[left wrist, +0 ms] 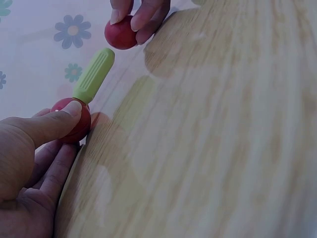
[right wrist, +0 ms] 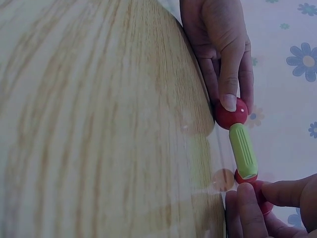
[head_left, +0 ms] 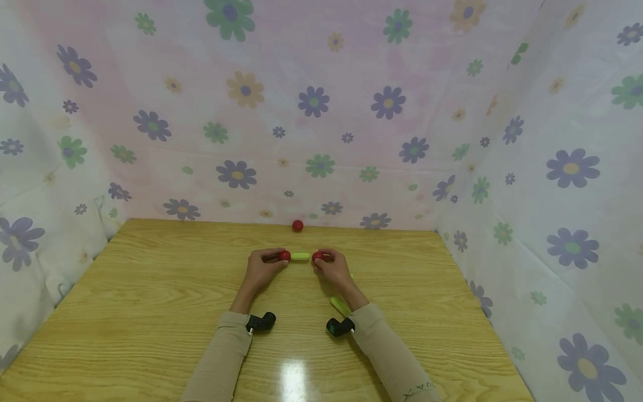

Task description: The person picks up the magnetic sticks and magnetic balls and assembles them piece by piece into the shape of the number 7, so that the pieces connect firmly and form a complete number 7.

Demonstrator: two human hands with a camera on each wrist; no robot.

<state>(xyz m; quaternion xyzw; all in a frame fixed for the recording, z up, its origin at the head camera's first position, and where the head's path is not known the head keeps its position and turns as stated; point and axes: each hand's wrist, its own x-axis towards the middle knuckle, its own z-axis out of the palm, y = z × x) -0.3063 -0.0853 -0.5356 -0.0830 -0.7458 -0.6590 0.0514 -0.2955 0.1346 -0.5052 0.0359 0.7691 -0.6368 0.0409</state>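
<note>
My left hand (head_left: 261,270) pinches a red ball (left wrist: 74,119) between thumb and fingers. A light green ribbed rod (left wrist: 94,75) extends from that ball toward the other hand, its near end against the ball. My right hand (head_left: 332,269) grips a second red ball (left wrist: 120,33) by the fingertips. In the left wrist view, a gap separates this ball from the rod's free end. From the right wrist view, the fingers cover part of the right-hand ball (right wrist: 263,197). Both hands are low over the wooden table (head_left: 166,290).
A third red ball (head_left: 298,225) rests at the table's back edge, before the flowered cloth (head_left: 281,151). Another green rod (head_left: 340,306) lies by the right wrist, partly covered by the forearm. A sliver of green (head_left: 351,276) shows beside the right hand.
</note>
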